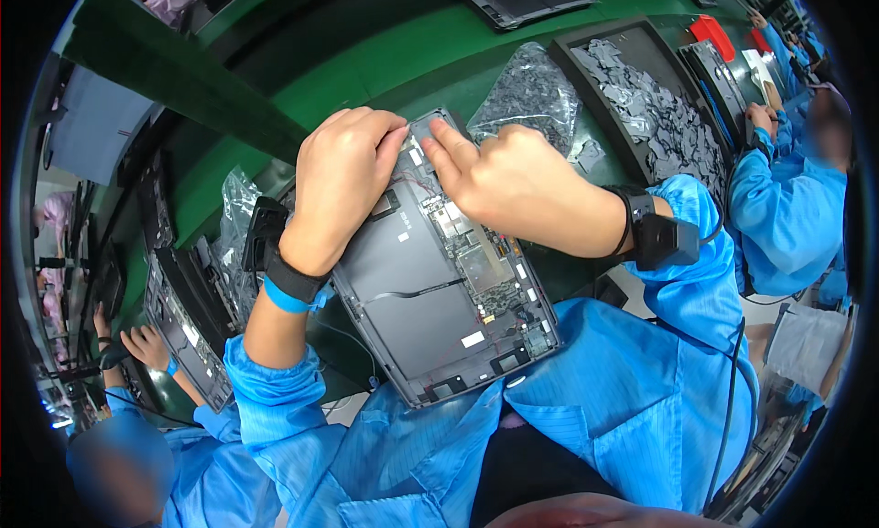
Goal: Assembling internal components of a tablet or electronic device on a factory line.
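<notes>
An opened tablet [403, 290] leans at a slant in front of me, its near edge against my blue smock. Its inside shows a large dark grey battery, a green circuit board, thin red wires and a black cable. My left hand [343, 175] is at the tablet's far end, thumb and forefinger pinched together; whatever is between them is hidden. Across from it, my right hand [513, 180] rests two outstretched fingertips on the far corner of the tablet, its other fingers curled. Each wrist wears a black strap with a device.
Beyond my right hand lie a clear plastic bag [526, 93] and a dark tray [632, 33] heaped with small grey pieces. Another tablet housing [522, 1] sits on the green bench [385, 56]. More opened tablets [183, 326] stand at left. Co-workers in blue sit on both sides.
</notes>
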The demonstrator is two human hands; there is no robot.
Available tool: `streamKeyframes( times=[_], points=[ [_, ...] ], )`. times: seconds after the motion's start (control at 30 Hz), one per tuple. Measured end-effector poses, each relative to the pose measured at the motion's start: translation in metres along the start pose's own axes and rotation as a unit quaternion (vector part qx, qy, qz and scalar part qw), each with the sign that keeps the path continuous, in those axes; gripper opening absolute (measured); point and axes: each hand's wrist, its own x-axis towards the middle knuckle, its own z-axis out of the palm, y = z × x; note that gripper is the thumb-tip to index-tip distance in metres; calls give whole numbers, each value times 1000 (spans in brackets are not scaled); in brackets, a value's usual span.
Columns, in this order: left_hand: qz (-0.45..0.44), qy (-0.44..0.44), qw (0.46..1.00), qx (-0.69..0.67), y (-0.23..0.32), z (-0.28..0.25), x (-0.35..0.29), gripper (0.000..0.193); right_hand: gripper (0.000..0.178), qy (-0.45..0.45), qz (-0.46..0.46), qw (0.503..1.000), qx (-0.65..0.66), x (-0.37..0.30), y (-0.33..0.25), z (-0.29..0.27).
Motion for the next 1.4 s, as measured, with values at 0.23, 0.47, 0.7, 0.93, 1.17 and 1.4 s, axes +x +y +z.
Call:
streamKeyframes(
  times=[0.23,0.47,0.7,0.93,1.17,1.4],
  points=[
    [32,-10,999,10,0,4,4,8,25,-76,-35,992,91,2,17,3],
    [-72,9,997,-5,10,-30,-31,34,46,-114,38,972,201,-9,21,-9],
    [-310,140,885,-319,68,-24,-153,51,53,33,318,756,571,-116,-60,5],
    [-448,167,741,-471,112,-14,-176,54,58,67,315,748,581,-95,-73,-8],
    [-347,142,796,-475,83,-27,-142,62,57,148,372,449,799,-54,-26,-22],
    [-303,148,818,-465,66,-23,-125,63,31,99,422,402,806,38,126,79]
  ],
)
